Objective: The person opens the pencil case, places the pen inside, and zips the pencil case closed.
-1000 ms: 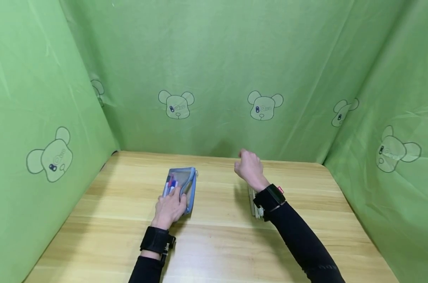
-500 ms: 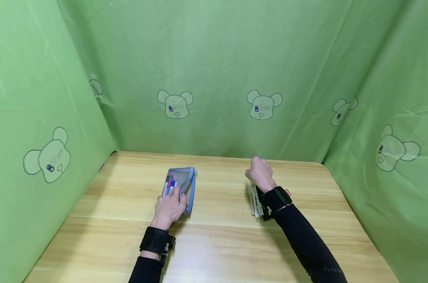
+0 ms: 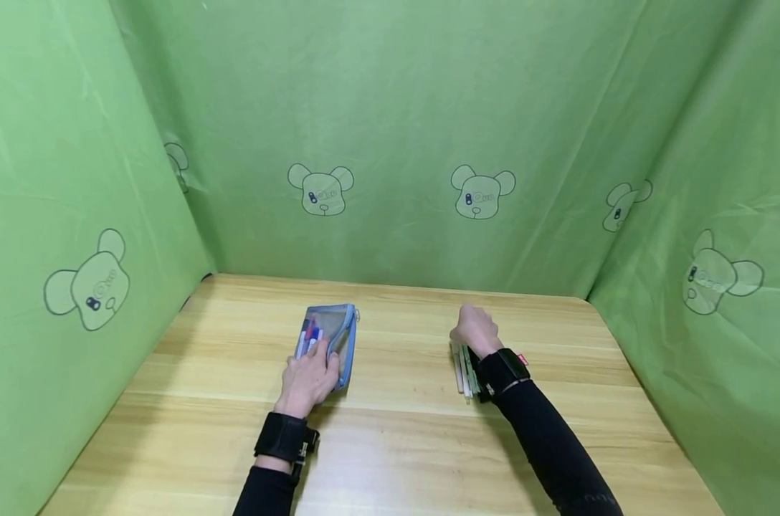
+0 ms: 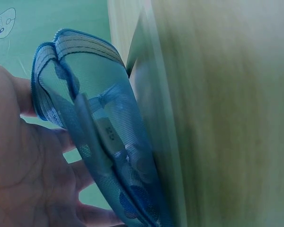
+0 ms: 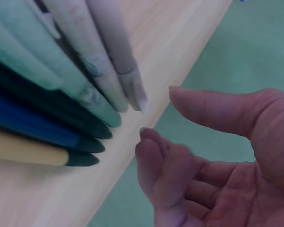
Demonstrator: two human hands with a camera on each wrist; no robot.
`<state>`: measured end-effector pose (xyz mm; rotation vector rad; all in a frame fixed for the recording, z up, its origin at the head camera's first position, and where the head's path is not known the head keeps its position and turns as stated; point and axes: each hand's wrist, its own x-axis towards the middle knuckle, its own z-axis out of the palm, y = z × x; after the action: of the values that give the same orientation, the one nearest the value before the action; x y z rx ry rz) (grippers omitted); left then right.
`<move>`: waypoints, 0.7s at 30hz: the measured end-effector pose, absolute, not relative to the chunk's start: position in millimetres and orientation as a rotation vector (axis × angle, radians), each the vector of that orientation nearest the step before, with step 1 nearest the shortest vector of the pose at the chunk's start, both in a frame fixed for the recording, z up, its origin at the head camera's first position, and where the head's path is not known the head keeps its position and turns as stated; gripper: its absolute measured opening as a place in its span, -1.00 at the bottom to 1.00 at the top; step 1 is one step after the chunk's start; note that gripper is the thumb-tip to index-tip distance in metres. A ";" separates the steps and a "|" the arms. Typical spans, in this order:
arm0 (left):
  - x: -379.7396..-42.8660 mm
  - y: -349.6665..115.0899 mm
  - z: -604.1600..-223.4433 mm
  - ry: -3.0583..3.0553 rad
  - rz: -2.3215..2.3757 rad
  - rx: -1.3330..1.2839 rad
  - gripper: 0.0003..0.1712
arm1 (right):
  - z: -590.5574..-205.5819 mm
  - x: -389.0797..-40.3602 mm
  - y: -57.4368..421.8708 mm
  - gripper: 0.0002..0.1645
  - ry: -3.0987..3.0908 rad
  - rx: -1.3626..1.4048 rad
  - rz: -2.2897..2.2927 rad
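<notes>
A blue mesh pencil case (image 3: 344,331) with a zip lies on the table at left of centre, pens showing through it. My left hand (image 3: 309,380) rests on it, fingers spread over its top; in the left wrist view, the pencil case (image 4: 104,127) hides the fingertips. Several pens (image 3: 465,376) lie side by side on the right, partly hidden by my right hand (image 3: 476,330). Close up, these pens (image 5: 92,78) are pale, green, dark, blue and yellow. My right hand (image 5: 217,156) is just beyond their ends, thumb and index finger apart, nothing between them, other fingers curled.
The light wooden table (image 3: 390,444) is bounded by green cloth walls (image 3: 396,107) printed with bear faces at the back and both sides. The table's far edge runs close behind my right hand.
My right hand has moved right and back toward me, down to the pens' far ends, and more of the pens shows. The left hand and pencil case stay put.
</notes>
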<state>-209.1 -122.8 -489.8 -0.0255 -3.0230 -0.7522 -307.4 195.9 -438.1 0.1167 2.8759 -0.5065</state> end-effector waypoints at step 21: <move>-207.8 -122.7 -487.2 -3.027 -0.763 -0.029 -0.38 | -448.2 -302.6 186.8 -0.56 2.868 0.090 -0.476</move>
<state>-207.8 -122.7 -487.2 -0.0289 -3.0274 -0.7635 -302.6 186.8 -448.2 0.0899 2.8680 -0.4763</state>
